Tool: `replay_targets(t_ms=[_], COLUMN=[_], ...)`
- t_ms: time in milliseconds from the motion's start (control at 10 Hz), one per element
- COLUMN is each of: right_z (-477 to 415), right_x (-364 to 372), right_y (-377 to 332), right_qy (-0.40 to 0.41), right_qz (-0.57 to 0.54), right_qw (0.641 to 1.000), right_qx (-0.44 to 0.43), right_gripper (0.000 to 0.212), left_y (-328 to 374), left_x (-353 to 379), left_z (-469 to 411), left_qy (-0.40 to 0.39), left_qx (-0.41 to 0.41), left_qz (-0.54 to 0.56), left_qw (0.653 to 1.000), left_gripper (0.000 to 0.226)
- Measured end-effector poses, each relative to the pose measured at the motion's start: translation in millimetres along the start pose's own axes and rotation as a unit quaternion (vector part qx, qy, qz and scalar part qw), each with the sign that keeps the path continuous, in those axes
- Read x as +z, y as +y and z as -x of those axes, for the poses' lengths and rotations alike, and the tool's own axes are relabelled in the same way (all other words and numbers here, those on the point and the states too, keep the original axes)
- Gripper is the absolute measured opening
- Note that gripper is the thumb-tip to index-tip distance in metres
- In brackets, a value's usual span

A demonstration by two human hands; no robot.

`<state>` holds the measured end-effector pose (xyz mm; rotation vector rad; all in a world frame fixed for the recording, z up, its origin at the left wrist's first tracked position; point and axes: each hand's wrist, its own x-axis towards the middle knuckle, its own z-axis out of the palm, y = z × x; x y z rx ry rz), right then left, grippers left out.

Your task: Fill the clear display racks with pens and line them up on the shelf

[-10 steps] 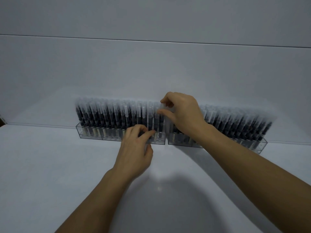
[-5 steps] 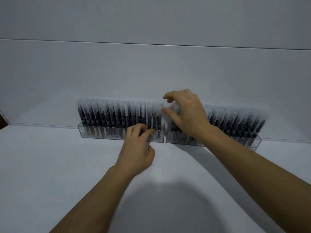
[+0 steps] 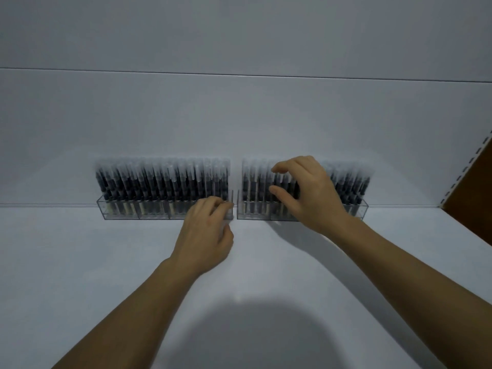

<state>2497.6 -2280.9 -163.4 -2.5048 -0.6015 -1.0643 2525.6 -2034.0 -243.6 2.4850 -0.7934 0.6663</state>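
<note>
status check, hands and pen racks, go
Left hand on left rack front corner. Right hand open at right rack pens. Narrow gap between racks. Shelf, nothing blocking.

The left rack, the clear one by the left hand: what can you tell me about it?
The left rack is a long, low tray of clear plastic, split by dividers and packed with upright dark pens with frosted caps. It stands on the white shelf against the back wall. The left hand touches its right end. A narrow gap parts it from the right rack.
</note>
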Motion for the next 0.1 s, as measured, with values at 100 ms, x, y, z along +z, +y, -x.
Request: replay_targets(t_ms=[100], right_z=[10.1], right_x=[-27.1], right_y=[-8.8], right_qy=[0.012], right_qz=[-0.019], right_qw=[1.0], right_qx=[0.015], right_gripper=[0.035], left_y=[7.9], left_x=[4.0], left_z=[4.4], left_qy=[-0.057], left_qx=[0.044], left_qz=[0.027], left_qw=[0.997], left_gripper=[0.043])
